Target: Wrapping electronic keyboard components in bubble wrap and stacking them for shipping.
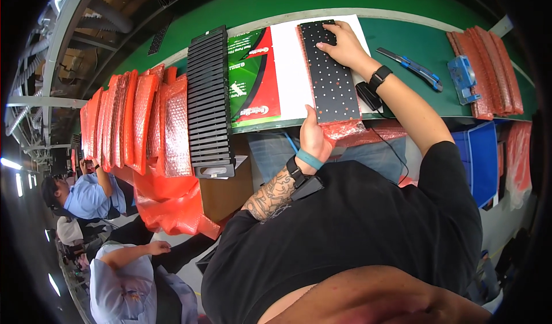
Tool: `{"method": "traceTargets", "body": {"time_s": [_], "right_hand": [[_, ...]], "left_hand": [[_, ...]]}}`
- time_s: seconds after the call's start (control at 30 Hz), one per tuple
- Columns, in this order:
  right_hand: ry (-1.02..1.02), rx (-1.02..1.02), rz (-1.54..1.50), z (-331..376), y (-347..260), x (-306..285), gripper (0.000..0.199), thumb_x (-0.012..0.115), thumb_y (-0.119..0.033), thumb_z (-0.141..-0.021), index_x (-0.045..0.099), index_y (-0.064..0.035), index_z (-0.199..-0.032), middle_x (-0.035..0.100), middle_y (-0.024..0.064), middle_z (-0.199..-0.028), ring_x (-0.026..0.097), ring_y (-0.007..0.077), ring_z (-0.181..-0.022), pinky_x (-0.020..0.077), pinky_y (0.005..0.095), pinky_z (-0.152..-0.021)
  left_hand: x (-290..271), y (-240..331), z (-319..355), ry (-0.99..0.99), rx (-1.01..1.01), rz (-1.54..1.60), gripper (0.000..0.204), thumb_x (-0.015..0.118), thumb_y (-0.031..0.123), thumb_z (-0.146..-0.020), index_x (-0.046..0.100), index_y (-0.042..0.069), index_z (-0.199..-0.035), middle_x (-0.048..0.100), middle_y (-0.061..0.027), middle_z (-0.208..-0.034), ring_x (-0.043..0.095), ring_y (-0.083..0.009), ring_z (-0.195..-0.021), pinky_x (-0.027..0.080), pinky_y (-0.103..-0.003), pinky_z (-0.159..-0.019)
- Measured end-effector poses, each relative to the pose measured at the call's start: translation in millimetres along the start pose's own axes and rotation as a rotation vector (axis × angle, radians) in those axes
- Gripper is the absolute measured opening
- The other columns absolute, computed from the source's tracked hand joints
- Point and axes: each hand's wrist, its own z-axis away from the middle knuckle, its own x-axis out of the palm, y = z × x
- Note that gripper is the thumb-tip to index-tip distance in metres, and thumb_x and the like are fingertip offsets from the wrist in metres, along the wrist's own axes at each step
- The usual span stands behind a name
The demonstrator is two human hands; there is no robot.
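A black panel (330, 77) dotted with small white and a few reddish spots lies lengthwise before me, with red bubble wrap (344, 129) showing along its left side and near end. My left hand (315, 135) grips the near left corner, thumb on top, its other fingers mostly hidden below. At the far end, my right hand (346, 47) rests on the panel's right side with thumb and index finger spread apart on the dotted face. Under the panel is a white sheet (290, 65), and beside it a green and red printed sheet (253, 77).
A black slatted rack (208, 102) stands left of the sheets, beside several red bubble-wrap pouches (135, 117). Rightward lie a blue utility knife (411, 69), a blue tape dispenser (463, 78) and more pouches (489, 71). A blue bin (482, 163) sits below. Other people (123, 284) are at left.
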Motion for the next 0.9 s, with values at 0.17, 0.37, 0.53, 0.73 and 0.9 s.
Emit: {"method": "traceTargets", "body": {"time_s": [0.17, 0.37, 0.53, 0.73, 0.9], "right_hand": [[-0.025, 0.013, 0.053, 2, -2, 1, 0.062, 0.078, -0.033, -0.086, 0.059, 0.0004, -0.135, 0.043, 0.0282, -0.147, 0.047, 0.0421, -0.134, 0.0394, 0.0425, -0.113], [-0.148, 0.013, 0.151, -22, -18, -12, 0.062, 0.081, -0.033, -0.082, 0.061, -0.0003, -0.131, 0.050, 0.0266, -0.141, 0.049, 0.0408, -0.132, 0.0418, 0.0429, -0.110], [-0.327, -0.158, 0.116, -93, 14, -9, 0.067, 0.086, -0.037, -0.074, 0.064, -0.0002, -0.125, 0.064, 0.0224, -0.124, 0.062, 0.0358, -0.113, 0.0495, 0.0426, -0.098], [-0.953, -0.071, 0.324, -146, -32, -52, 0.052, 0.089, -0.027, -0.071, 0.069, 0.0013, -0.110, 0.073, 0.0107, -0.095, 0.068, 0.0218, -0.085, 0.0522, 0.0359, -0.077], [-0.653, -0.412, 0.146, -123, -118, -203, 0.043, 0.081, -0.006, -0.075, 0.067, 0.0028, -0.115, 0.070, 0.0072, -0.111, 0.067, 0.0162, -0.096, 0.0519, 0.0288, -0.086]], "left_hand": [[2, 1, 1, -0.077, 0.056, -0.094, 0.059, 0.030, 0.047, -0.109, 0.040, -0.001, -0.143, 0.056, -0.0183, -0.137, 0.058, -0.0345, -0.126, 0.051, -0.052, -0.105], [-1, 3, 6, -0.059, 0.116, -0.216, 0.044, 0.051, 0.030, -0.107, 0.047, -0.001, -0.137, 0.060, -0.0129, -0.131, 0.062, -0.0229, -0.118, 0.052, -0.042, -0.101], [-6, -3, 3, -0.025, 0.113, -0.303, 0.036, 0.059, 0.015, -0.102, 0.049, -0.002, -0.133, 0.061, -0.0104, -0.130, 0.061, -0.0179, -0.115, 0.049, -0.035, -0.101], [-7, -10, 4, -0.039, 0.194, -0.383, 0.039, 0.061, 0.008, -0.100, 0.048, -0.003, -0.135, 0.063, -0.0093, -0.126, 0.060, -0.0159, -0.114, 0.046, -0.032, -0.101], [5, 16, 2, -0.054, 0.473, -0.778, 0.043, 0.064, 0.003, -0.095, 0.048, -0.004, -0.135, 0.064, -0.0109, -0.124, 0.061, -0.0146, -0.110, 0.049, -0.029, -0.094]]}}
